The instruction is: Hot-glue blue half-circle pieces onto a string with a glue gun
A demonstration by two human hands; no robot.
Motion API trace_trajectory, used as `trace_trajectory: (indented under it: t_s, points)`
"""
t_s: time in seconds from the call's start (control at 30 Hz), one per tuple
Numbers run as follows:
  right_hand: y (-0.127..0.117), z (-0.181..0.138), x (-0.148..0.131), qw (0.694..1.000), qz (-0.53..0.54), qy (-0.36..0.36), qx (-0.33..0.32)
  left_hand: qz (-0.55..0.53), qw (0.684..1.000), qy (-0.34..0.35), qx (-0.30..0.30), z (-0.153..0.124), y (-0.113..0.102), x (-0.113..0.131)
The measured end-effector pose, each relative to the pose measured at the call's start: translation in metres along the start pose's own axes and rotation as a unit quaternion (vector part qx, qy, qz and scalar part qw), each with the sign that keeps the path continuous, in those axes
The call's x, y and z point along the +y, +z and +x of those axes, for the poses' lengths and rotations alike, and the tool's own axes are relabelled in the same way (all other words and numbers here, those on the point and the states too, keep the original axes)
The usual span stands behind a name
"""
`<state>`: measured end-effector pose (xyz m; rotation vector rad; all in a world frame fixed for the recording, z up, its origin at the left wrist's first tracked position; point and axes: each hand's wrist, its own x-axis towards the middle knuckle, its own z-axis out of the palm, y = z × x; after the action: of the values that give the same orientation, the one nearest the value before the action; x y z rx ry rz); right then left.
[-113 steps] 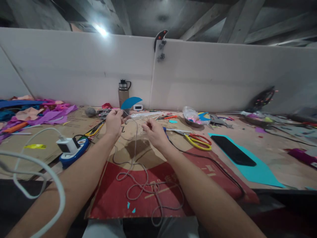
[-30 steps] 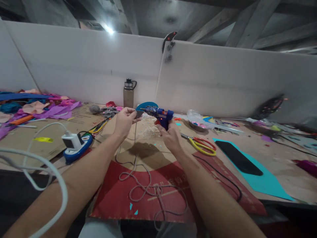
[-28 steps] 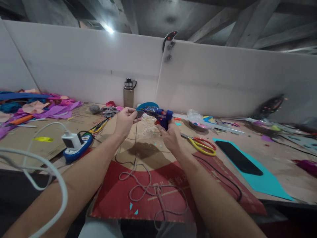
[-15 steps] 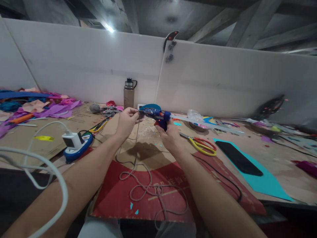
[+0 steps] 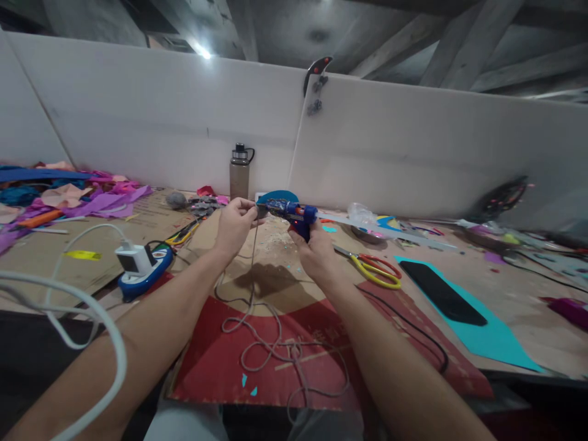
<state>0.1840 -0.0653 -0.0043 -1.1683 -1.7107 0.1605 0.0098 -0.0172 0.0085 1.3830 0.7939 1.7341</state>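
Note:
My right hand (image 5: pixel 318 252) is wrapped round the handle of a blue hot glue gun (image 5: pixel 302 214), with a long clear glue stick (image 5: pixel 390 231) out of its rear. The gun's nozzle points left and meets the fingertips of my left hand (image 5: pixel 233 228). Those fingers are pinched on a thin grey cord (image 5: pixel 253 263) at a small dark piece, whose shape I cannot make out. From there the cord hangs down to loose loops on a red and tan cardboard sheet (image 5: pixel 206 361). A rounded blue piece (image 5: pixel 277 195) shows just behind the gun.
Scissors (image 5: pixel 374 271) with red and yellow handles lie to the right, near a black phone (image 5: pixel 443 293) on turquoise sheet. A bottle (image 5: pixel 239 174) stands by the white partition (image 5: pixel 160 122). A blue power strip (image 5: pixel 147 278) and coloured scraps (image 5: pixel 105 199) are left.
Both hands keep nearly the same pose. The glue stick's far end has shifted slightly to the right and down.

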Motion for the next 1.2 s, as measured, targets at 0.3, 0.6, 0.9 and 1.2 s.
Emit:
trace_trajectory:
  t_s: [0.3,0.6,0.9,1.2]
  points:
    - [0.0009,0.0000,0.0028,1.000,0.002,0.019,0.003,-0.013,1.000,-0.004,0.005,0.0010,0.0000,0.0012]
    - [0.0024,0.0011,0.0046,1.000,0.010,0.009,0.025,-0.032,0.999,-0.017,0.007,-0.0001,0.0004,0.0031]
    - [-0.0012,0.0015,0.0029,0.999,0.003,0.016,0.030,-0.026,1.000,-0.007,0.015,0.0002,0.0004,0.0043]
    - [-0.0031,0.0029,0.0016,0.999,0.011,0.011,0.033,-0.026,1.000,-0.001,0.013,0.0003,-0.0006,0.0040]
